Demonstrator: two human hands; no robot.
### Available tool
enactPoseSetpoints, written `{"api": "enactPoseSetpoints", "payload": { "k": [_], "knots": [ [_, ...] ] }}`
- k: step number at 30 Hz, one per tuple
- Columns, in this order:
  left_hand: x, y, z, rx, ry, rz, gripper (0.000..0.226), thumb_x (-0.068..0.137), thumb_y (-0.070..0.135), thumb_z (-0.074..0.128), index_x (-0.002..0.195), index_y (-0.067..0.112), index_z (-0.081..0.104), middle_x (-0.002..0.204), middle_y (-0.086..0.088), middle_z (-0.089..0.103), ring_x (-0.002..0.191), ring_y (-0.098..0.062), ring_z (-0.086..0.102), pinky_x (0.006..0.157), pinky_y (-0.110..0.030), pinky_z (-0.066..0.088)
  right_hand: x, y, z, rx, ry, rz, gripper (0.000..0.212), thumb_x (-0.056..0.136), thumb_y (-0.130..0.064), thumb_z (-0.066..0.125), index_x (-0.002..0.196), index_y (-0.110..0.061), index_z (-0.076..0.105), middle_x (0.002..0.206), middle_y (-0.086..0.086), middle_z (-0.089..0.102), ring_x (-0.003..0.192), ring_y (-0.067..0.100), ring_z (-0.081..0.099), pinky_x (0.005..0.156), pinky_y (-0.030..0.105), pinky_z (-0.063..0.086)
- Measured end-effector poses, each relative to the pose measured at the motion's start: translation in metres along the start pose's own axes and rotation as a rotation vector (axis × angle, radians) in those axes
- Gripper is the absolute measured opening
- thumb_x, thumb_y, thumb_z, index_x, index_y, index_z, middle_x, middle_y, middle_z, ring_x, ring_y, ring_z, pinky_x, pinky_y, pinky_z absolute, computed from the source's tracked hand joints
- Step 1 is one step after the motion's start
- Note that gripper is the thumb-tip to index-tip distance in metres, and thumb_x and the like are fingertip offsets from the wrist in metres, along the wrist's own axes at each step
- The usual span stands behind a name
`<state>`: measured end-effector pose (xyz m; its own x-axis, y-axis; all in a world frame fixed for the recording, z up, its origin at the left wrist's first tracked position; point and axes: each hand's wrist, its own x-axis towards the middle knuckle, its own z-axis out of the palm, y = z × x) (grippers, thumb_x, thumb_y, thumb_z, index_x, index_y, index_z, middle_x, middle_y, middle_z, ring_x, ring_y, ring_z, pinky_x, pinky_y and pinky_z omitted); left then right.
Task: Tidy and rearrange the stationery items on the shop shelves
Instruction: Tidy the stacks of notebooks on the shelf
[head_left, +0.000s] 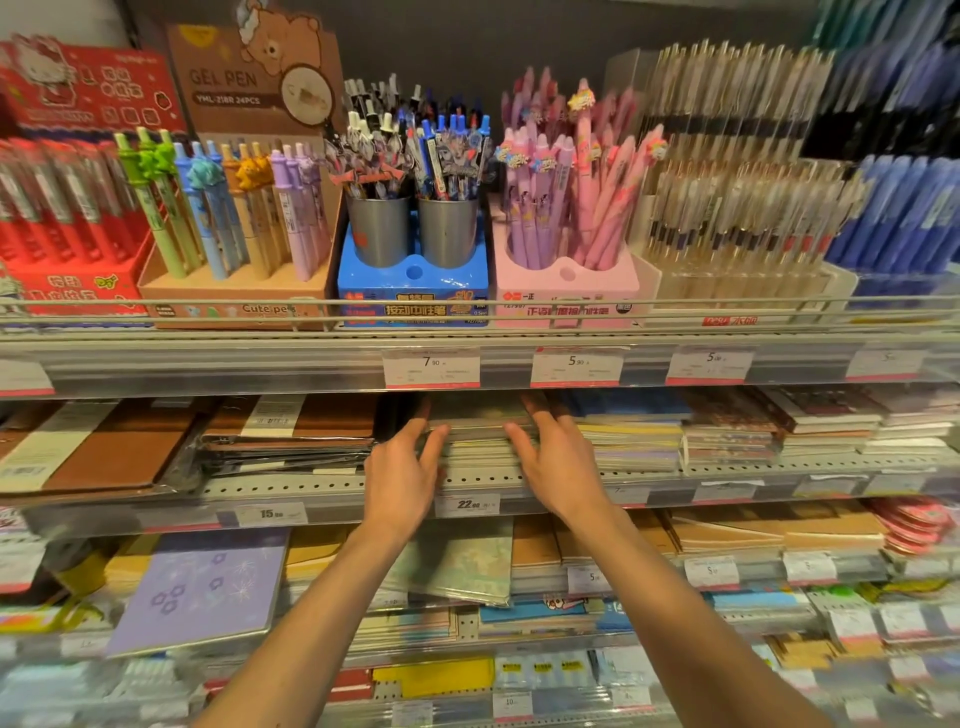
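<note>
From the head camera, a person is reaching both bare arms into the second shelf of a shop display, where the left hand and the right hand are bracketing a stack of notebooks lying near the middle of that shelf's front edge. The left hand's fingers are lying fairly straight along the stack's left side, thumb at its front; the right hand's fingers are resting spread on the stack's top and right side, thumb at its front. Neither hand is curling tightly round the stack, and whether the stack is lifted cannot be told. Just left of the stack, brown-covered notebooks are lying in wrapped piles; just right, a pile with a blue cover is sitting at the same edge. On the top shelf, a blue pen stand with two metal cups and a pink pen stand are standing behind the front rail. A price tag is hanging below the hands.
</note>
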<state>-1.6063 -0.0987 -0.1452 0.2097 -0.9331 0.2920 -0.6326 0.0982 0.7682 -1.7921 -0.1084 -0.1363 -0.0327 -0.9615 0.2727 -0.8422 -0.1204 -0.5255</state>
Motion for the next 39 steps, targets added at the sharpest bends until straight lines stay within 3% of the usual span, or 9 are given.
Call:
{"api": "enactPoseSetpoints", "payload": {
  "k": [7, 13, 18, 21, 24, 29, 33, 37, 39],
  "knots": [
    [0.0, 0.001, 0.001, 0.048, 0.035, 0.037, 0.041, 0.097, 0.045, 0.053, 0.123, 0.016, 0.066, 0.095, 0.0, 0.073, 0.074, -0.017, 0.071, 0.079, -0.045, 0.059, 0.0, 0.001, 0.001, -0.041, 0.04, -0.016, 0.047, 0.1, -0.052, 0.044, 0.132, -0.02, 0.057, 0.125, 0.009, 0.058, 0.108, 0.025, 0.061, 0.079, 0.026, 0.042],
    [0.003, 0.003, 0.0, 0.108, 0.067, 0.063, 0.036, 0.097, 0.041, 0.055, 0.117, 0.014, 0.07, 0.094, -0.003, 0.075, 0.083, -0.021, 0.07, 0.076, -0.038, 0.058, -0.001, 0.0, 0.001, -0.062, 0.056, -0.01, 0.043, 0.101, -0.051, 0.043, 0.126, -0.02, 0.059, 0.125, 0.01, 0.056, 0.102, 0.025, 0.064, 0.074, 0.024, 0.04],
    [-0.001, 0.004, -0.005, 0.081, 0.01, 0.052, 0.041, 0.099, 0.043, 0.051, 0.134, 0.021, 0.058, 0.111, -0.003, 0.073, 0.091, -0.023, 0.069, 0.084, -0.04, 0.055, -0.002, 0.001, 0.005, 0.012, 0.043, -0.008, 0.044, 0.102, -0.05, 0.041, 0.133, -0.02, 0.054, 0.134, 0.013, 0.048, 0.109, 0.028, 0.061, 0.084, 0.029, 0.046],
    [-0.011, 0.004, -0.013, -0.013, -0.061, 0.071, 0.048, 0.1, 0.039, 0.05, 0.146, 0.023, 0.045, 0.123, 0.003, 0.068, 0.103, -0.013, 0.066, 0.093, -0.038, 0.054, -0.005, 0.003, 0.01, 0.09, 0.057, -0.027, 0.046, 0.101, -0.05, 0.043, 0.14, -0.025, 0.045, 0.143, 0.011, 0.039, 0.111, 0.028, 0.061, 0.09, 0.035, 0.051],
    [-0.025, -0.002, -0.025, -0.11, -0.07, 0.054, 0.047, 0.1, 0.037, 0.052, 0.145, 0.024, 0.047, 0.133, 0.009, 0.062, 0.113, -0.007, 0.062, 0.099, -0.035, 0.052, -0.015, 0.006, 0.013, 0.193, 0.065, -0.045, 0.048, 0.1, -0.048, 0.046, 0.144, -0.031, 0.038, 0.15, 0.003, 0.027, 0.108, 0.02, 0.063, 0.093, 0.04, 0.055],
    [-0.041, -0.023, -0.044, -0.17, -0.04, 0.035, 0.036, 0.098, 0.038, 0.053, 0.133, 0.03, 0.055, 0.121, 0.015, 0.066, 0.102, -0.004, 0.065, 0.088, -0.031, 0.056, -0.043, 0.003, 0.014, 0.339, 0.09, -0.055, 0.052, 0.101, -0.037, 0.052, 0.15, -0.033, 0.037, 0.162, -0.011, 0.009, 0.11, 0.004, 0.06, 0.099, 0.035, 0.054],
    [-0.052, -0.041, -0.055, -0.261, -0.037, -0.012, 0.032, 0.098, 0.035, 0.056, 0.128, 0.027, 0.06, 0.113, 0.015, 0.068, 0.098, 0.0, 0.065, 0.079, -0.015, 0.053, -0.064, -0.009, 0.02, 0.327, 0.074, 0.015, 0.053, 0.1, -0.035, 0.054, 0.151, -0.033, 0.038, 0.165, -0.017, 0.001, 0.102, -0.007, 0.058, 0.103, 0.038, 0.05],
    [-0.059, -0.065, -0.072, -0.383, -0.018, -0.062, 0.026, 0.097, 0.03, 0.059, 0.123, 0.026, 0.064, 0.097, 0.005, 0.07, 0.086, -0.005, 0.064, 0.068, -0.011, 0.049, -0.081, -0.026, 0.033, 0.262, 0.072, 0.093, 0.051, 0.1, -0.035, 0.054, 0.149, -0.03, 0.042, 0.163, -0.013, 0.016, 0.127, 0.006, 0.05, 0.111, 0.041, 0.042],
    [-0.057, -0.079, -0.089, -0.426, -0.034, -0.075, 0.024, 0.098, 0.028, 0.059, 0.121, 0.027, 0.064, 0.095, -0.001, 0.07, 0.082, -0.005, 0.062, 0.066, -0.009, 0.048, -0.091, -0.041, 0.044, 0.26, 0.103, 0.117, 0.048, 0.099, -0.031, 0.055, 0.146, -0.027, 0.045, 0.156, -0.008, 0.03, 0.117, -0.003, 0.047, 0.105, 0.03, 0.043]
  ]
}}
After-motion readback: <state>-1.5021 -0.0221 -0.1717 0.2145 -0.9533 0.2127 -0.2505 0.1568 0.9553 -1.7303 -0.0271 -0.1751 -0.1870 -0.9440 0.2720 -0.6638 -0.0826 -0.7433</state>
